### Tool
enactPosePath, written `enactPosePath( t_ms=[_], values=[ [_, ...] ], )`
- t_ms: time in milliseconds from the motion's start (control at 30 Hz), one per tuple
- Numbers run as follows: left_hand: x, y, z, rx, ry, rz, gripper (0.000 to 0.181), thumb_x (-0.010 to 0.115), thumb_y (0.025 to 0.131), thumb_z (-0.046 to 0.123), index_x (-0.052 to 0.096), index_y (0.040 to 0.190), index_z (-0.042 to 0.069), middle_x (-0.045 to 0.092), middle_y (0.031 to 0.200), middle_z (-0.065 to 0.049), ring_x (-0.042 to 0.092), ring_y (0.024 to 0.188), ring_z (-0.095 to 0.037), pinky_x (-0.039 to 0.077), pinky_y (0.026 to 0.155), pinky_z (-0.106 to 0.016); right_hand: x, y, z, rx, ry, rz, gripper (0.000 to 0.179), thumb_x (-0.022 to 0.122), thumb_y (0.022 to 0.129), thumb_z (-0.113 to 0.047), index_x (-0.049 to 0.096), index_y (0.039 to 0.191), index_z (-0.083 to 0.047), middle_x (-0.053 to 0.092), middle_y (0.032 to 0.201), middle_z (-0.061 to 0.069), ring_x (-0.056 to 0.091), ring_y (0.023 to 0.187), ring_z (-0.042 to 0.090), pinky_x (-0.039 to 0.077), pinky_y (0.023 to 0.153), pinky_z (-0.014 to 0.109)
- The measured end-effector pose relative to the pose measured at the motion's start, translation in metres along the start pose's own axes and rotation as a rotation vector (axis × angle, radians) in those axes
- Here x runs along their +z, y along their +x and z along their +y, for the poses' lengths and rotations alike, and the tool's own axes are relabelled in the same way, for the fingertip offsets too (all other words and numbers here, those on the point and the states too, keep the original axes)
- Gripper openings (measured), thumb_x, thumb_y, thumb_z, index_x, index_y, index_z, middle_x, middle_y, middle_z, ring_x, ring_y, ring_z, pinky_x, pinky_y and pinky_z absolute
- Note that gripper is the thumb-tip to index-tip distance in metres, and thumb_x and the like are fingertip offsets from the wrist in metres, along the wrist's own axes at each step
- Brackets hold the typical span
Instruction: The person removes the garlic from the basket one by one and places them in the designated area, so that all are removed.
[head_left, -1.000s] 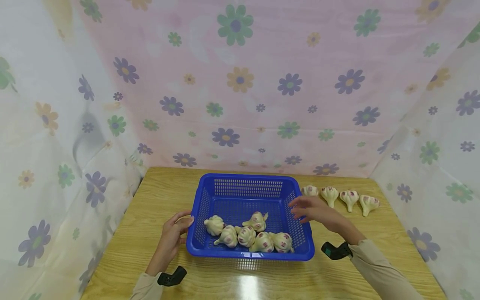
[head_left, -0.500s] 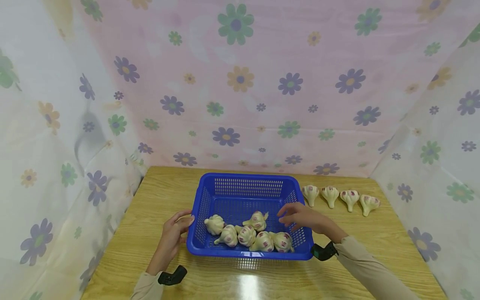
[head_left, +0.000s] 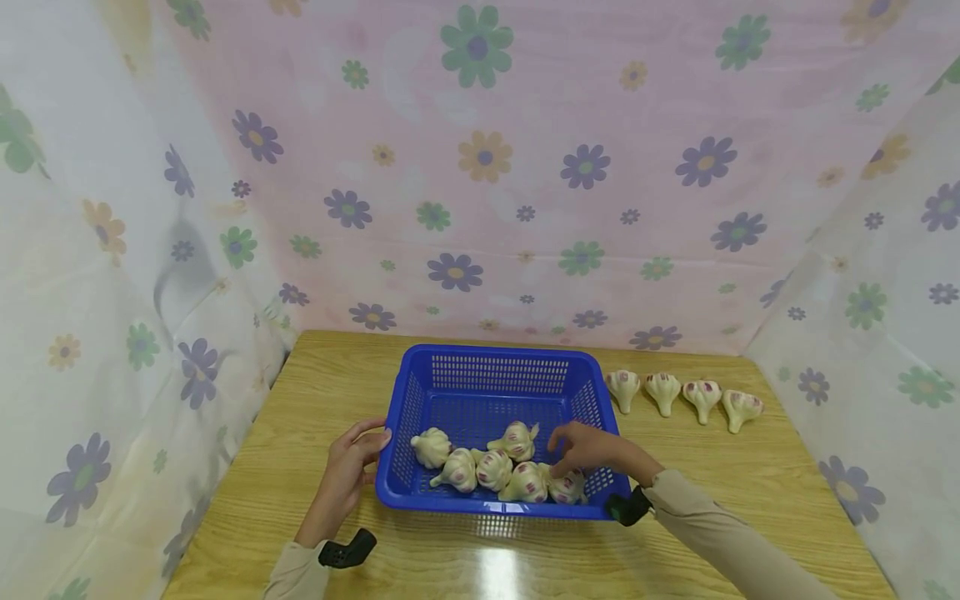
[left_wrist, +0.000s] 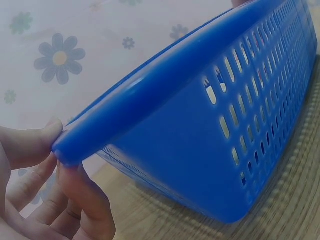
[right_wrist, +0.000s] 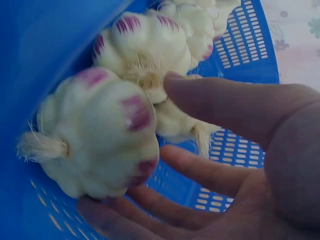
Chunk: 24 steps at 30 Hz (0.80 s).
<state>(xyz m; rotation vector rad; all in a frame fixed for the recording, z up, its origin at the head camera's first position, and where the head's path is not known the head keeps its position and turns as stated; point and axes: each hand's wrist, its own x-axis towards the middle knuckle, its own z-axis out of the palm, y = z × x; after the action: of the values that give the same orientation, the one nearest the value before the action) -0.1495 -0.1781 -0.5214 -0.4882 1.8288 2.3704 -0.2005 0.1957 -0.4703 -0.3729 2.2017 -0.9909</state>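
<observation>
Left hand point(head_left: 347, 468) pinches the basket point(head_left: 480, 505)'s left rim; right hand point(head_left: 590, 447), fingers parted, lies beside a garlic bulb point(right_wrist: 102, 132) in its near right corner.

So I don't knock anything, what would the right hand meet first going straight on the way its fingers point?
The right hand would likely meet the rightmost garlic bulb in the blue basket first: in the right wrist view its fingertips lie at that bulb's edge, though whether they touch is unclear.

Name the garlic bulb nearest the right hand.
The bulb in the basket's near right corner; in the head view, the right hand overlaps no other bulb.
</observation>
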Motion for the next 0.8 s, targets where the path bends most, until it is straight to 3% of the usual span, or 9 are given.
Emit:
enactPosePath(
  t_ms=[100,267,433,800],
  values=[
    [0.0003,-0.0002,0.0,0.004,0.002,-0.004,0.045,0.069,0.085,0.012,0.053,0.126,0.002,0.066,0.089,-0.006,0.065,0.07,-0.017,0.054,0.055,-0.03,0.003,0.0003,-0.0026,0.04,-0.051,0.008,0.039,0.077,0.076,-0.008,0.057,0.108,0.004,0.06,0.079,0.007,0.052,0.061,0.018,0.047,0.055,0.038],
    [0.0011,-0.0005,0.0004,-0.004,-0.01,0.004,0.044,0.069,0.084,0.011,0.054,0.124,0.003,0.066,0.089,-0.007,0.064,0.069,-0.018,0.054,0.054,-0.031,0.007,0.0008,-0.0051,0.12,-0.183,0.007,0.039,0.08,0.074,-0.017,0.06,0.104,-0.002,0.055,0.098,0.008,0.054,0.07,0.019,0.049,0.059,0.038],
    [0.0011,-0.0015,0.0008,-0.02,-0.016,0.006,0.044,0.07,0.083,0.011,0.056,0.124,0.005,0.066,0.09,-0.007,0.064,0.07,-0.018,0.054,0.054,-0.03,0.0092,0.0024,-0.0071,0.14,-0.291,-0.031,0.044,0.08,0.075,-0.022,0.058,0.108,-0.001,0.052,0.103,0.009,0.056,0.077,0.02,0.053,0.062,0.039],
    [-0.0004,-0.001,-0.0009,-0.017,0.004,0.008,0.044,0.072,0.082,0.013,0.057,0.123,0.006,0.066,0.091,-0.007,0.063,0.069,-0.018,0.052,0.052,-0.029,0.0071,-0.0009,-0.0096,0.145,-0.211,0.021,0.049,0.081,0.072,-0.024,0.058,0.108,-0.001,0.052,0.098,0.008,0.056,0.069,0.021,0.05,0.056,0.038]
  ],
)
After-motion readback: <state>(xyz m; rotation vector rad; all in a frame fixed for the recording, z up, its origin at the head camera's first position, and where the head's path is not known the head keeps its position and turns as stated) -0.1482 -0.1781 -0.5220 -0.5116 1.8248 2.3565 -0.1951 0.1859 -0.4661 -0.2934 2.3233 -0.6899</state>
